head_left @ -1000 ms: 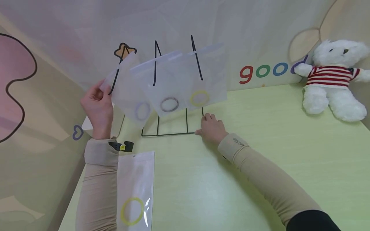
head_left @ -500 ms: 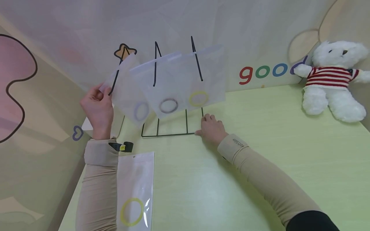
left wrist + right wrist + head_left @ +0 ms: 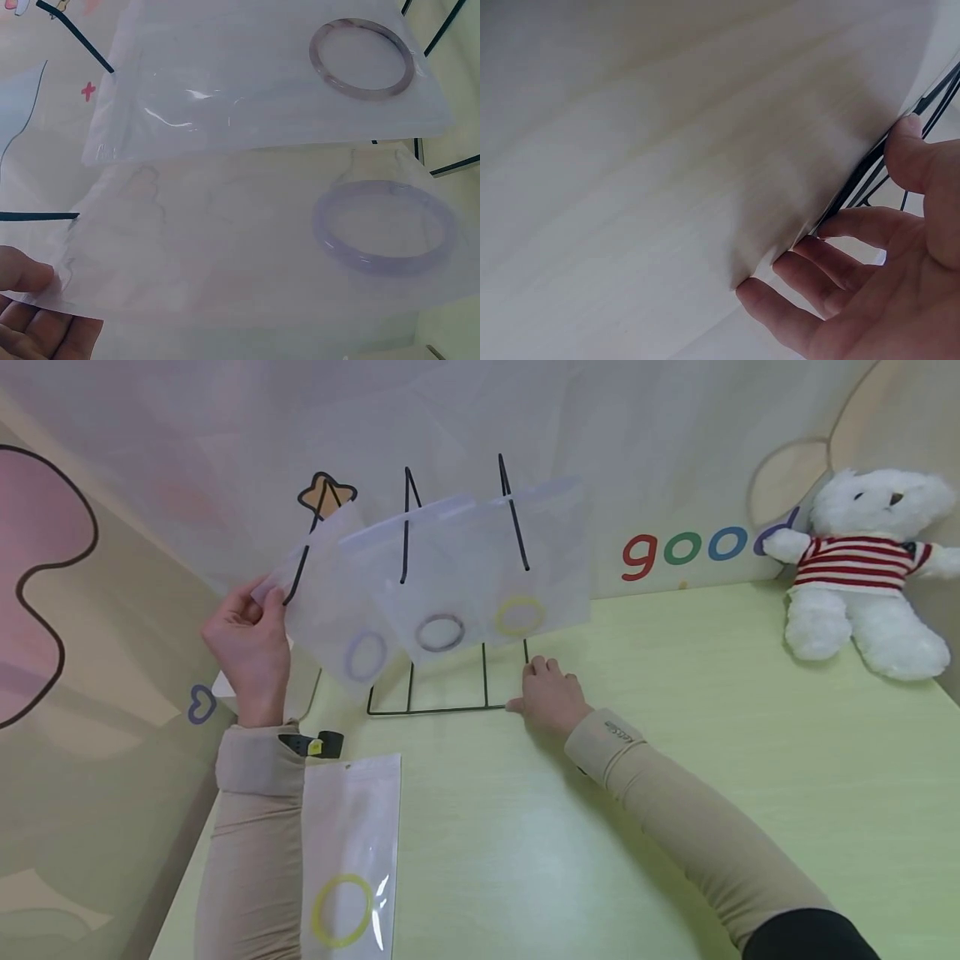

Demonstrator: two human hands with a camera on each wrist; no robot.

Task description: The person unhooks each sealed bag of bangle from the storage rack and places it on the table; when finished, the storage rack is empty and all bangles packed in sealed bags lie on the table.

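Observation:
A black wire display rack (image 3: 438, 711) stands on the table, with clear plastic bags hanging from its three hooks. My left hand (image 3: 251, 647) pinches the top corner of the leftmost bag (image 3: 187, 255), which holds a lavender bangle (image 3: 334, 232) and is threaded on the left hook (image 3: 298, 568). Beside it the middle bag (image 3: 202, 82) contains a brownish-grey bangle (image 3: 322, 71), and the right bag (image 3: 555, 552) a yellow bangle (image 3: 521, 635). Low at the rack's front right corner, my right hand (image 3: 553, 693) grips the base wire between thumb and fingers.
Another bag (image 3: 351, 827) with a yellow bangle lies flat on the table (image 3: 600, 877) beside my left forearm. A white plush bear (image 3: 862, 568) in a striped shirt sits at the back right. Behind the left hand stands a white object (image 3: 225, 687), partly hidden.
My left hand has shifted slightly to the left with the bag's corner, and the lavender bangle has swung a little left. The right hand stays at the rack's base.

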